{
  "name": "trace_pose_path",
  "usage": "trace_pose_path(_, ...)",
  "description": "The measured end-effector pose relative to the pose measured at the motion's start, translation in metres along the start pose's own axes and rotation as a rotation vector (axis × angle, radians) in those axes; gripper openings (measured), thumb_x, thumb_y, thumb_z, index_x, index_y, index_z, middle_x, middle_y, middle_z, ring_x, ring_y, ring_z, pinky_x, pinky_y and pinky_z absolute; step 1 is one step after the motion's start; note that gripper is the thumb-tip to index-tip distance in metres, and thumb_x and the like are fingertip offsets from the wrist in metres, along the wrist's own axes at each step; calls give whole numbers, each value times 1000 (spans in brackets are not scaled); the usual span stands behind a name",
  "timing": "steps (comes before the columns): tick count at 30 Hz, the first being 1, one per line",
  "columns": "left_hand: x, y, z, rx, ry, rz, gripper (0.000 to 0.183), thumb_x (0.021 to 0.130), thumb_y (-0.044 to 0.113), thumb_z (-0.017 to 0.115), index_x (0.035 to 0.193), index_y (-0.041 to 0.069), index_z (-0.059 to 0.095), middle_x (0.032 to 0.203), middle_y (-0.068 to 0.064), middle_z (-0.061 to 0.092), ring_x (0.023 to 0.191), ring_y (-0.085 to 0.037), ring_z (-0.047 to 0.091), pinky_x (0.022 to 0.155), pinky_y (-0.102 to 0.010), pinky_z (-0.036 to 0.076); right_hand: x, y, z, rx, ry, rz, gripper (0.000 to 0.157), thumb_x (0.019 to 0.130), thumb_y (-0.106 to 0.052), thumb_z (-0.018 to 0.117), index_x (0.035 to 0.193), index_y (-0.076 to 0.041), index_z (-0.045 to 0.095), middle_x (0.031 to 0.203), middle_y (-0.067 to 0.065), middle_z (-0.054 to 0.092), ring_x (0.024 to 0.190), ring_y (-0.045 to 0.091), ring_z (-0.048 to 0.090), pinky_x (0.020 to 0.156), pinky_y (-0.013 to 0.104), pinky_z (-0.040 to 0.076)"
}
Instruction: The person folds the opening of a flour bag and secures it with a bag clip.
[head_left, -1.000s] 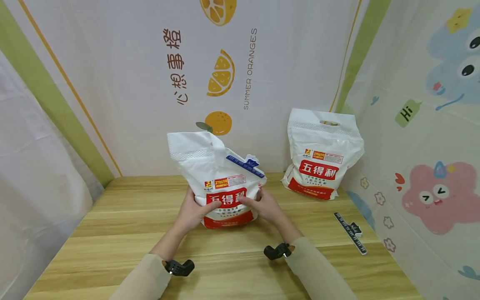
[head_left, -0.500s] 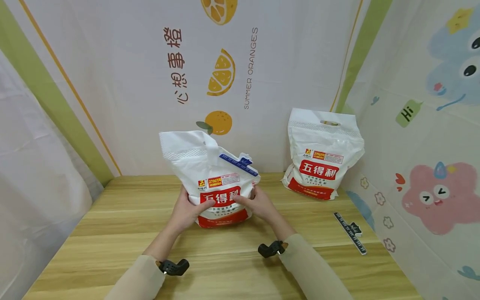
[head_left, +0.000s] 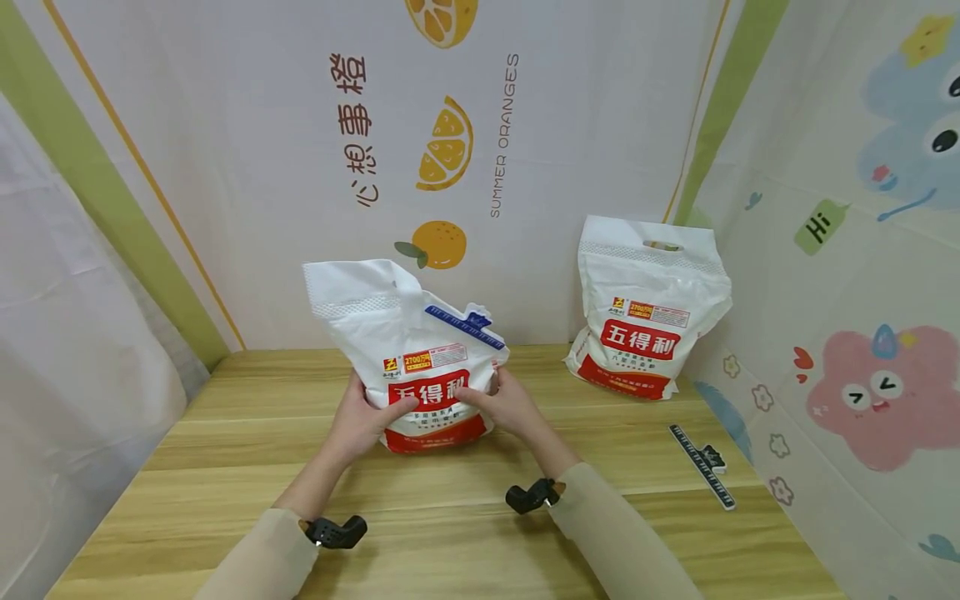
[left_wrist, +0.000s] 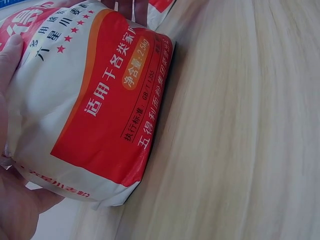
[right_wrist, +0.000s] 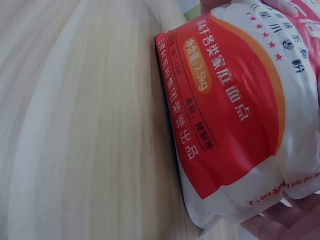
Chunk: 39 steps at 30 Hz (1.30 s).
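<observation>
A white and red flour bag (head_left: 375,333) stands at the middle of the table, between both hands. My left hand (head_left: 360,418) grips its left side, thumb across the front. On the opposite side my right hand (head_left: 513,407) holds it, thumb also on the front. A blue and white piano-keyboard clip (head_left: 465,326) is fastened slantwise on the bag's upper right corner; the top left part flares up. Both wrist views show the bag's red lower front (left_wrist: 107,105) close to the tabletop. Whether its base touches the wood I cannot tell. Most fingers are hidden behind the bag.
Another flour bag (head_left: 637,362) of the same print stands at the table's back right, its handle slot on top. A black and white keyboard clip (head_left: 702,467) lies on the wooden table (head_left: 225,467) near its right edge. Printed curtains rise behind and at both sides.
Both hands and the flour bag between them have shifted steadily to the left. The blue clip travelled with the bag. The other bag and the black clip stay in place.
</observation>
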<state>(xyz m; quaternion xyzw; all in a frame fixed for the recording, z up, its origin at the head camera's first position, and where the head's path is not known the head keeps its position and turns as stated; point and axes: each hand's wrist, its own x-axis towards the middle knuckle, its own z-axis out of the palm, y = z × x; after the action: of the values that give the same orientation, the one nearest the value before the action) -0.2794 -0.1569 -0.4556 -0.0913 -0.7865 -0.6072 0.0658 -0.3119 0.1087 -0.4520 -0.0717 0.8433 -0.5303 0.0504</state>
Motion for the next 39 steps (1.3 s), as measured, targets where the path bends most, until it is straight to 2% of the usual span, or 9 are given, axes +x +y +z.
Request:
trace_pose_path(17, 0, -3, -20, 42, 23, -8, 87, 84, 40, 84, 149, 26, 28, 140, -6, 56, 124, -30, 62, 98, -50, 55, 8, -15, 16, -51, 7, -18, 86, 72, -75, 76, 136, -21, 55, 123, 3, 70, 110, 23, 68, 92, 48, 57)
trace_pose_path(20, -1, -1, -23, 54, 27, -20, 87, 84, 40, 83, 150, 26, 28, 141, -7, 55, 125, -31, 61, 99, -51, 55, 10, -18, 20, -46, 3, -25, 83, 73, -74, 76, 135, -22, 56, 122, 2, 70, 108, 22, 68, 92, 46, 58)
trace_pose_path(28, -7, 14, -33, 56, 27, -70, 85, 87, 32, 82, 151, 17, 27, 142, -15, 53, 126, -36, 59, 100, -53, 53, 17, -22, 29, -38, -13, -54, 79, 76, -70, 77, 134, -20, 57, 119, 1, 71, 104, 19, 69, 88, 41, 59)
trace_pose_path(35, -2, -4, -45, 84, 51, -64, 88, 86, 43, 81, 151, 23, 27, 143, -10, 54, 125, -32, 59, 100, -51, 54, 22, -29, 38, -64, -27, -65, 78, 78, -70, 75, 133, -20, 56, 117, 2, 72, 102, 18, 69, 86, 40, 59)
trace_pose_path(39, 2, -13, -53, 87, 65, -52, 88, 85, 46, 81, 151, 23, 28, 141, -9, 54, 123, -30, 60, 98, -47, 55, 25, -34, 44, -68, -31, -58, 78, 77, -71, 75, 134, -21, 56, 118, 0, 71, 102, 18, 69, 86, 40, 59)
